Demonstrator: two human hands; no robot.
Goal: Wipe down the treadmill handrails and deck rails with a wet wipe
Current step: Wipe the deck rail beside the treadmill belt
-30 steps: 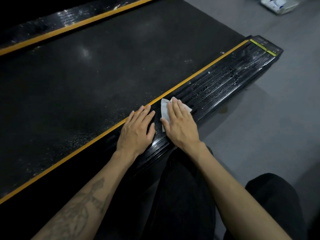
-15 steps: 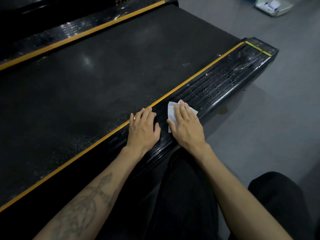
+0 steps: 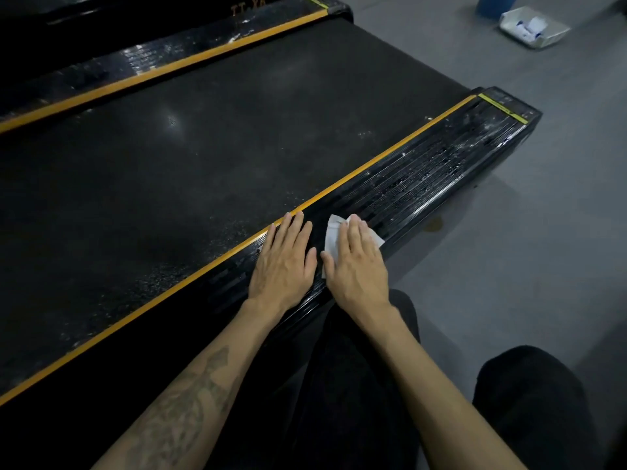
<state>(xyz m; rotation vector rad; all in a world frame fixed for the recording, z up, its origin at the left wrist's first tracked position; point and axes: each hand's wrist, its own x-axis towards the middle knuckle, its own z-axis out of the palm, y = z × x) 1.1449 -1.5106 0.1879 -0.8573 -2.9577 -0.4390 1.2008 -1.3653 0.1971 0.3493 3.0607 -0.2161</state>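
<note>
Head view: two bare hands lie flat on the near side rail [image 3: 424, 184] of a black treadmill, one pressing a white wipe.

From left, the wide belt [image 3: 203, 147] runs beside a yellow stripe [image 3: 390, 154]. The left hand [image 3: 283, 262] rests palm down on the ribbed rail, fingers straight and close together. Just beside it, the right hand [image 3: 356, 262] presses the wet wipe [image 3: 331, 237] flat against the rail, fingers straight and together. Far right, a white box [image 3: 534, 27] sits on the grey floor [image 3: 543, 232].

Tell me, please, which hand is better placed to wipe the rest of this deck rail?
Right. The right hand already presses the wet wipe flat on the deck rail; the left hand rests bare beside it.
</note>
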